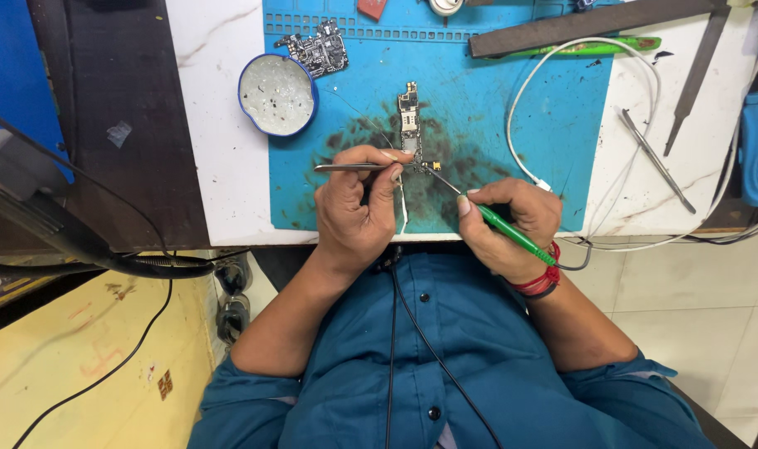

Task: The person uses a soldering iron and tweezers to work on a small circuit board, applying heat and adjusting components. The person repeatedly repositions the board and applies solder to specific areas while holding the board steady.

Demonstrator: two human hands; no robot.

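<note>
The right hand (512,220) is clenched pen-style around a green soldering iron (512,233), its thin metal tip slanting up and to the left onto the near end of a small circuit board (409,125). The left hand (358,208) pinches a pair of tweezers (350,168), which lie nearly level, handle end out to the left and points at that same near end of the board. Both tools meet at one spot, just ahead of the knuckles.

The board lies on a blue work mat (487,100), long axis running straight away from the person, its near end touching the tool tips and its far end pointing off toward the back of the bench. The two hands sit about equally close to it, one on each side; the iron comes in at a diagonal, the tweezers crosswise.

Around it: a round blue tin (277,94) with pale paste stands well to the left, a second, darker circuit board (316,50) just behind it. A white cable (520,108) loops to the right, ending near the right hand. Spare tweezers (657,162) lie farther right on the white table (221,150). Dark scorch stains smear the mat around the board. Nothing sits between hands and board.
</note>
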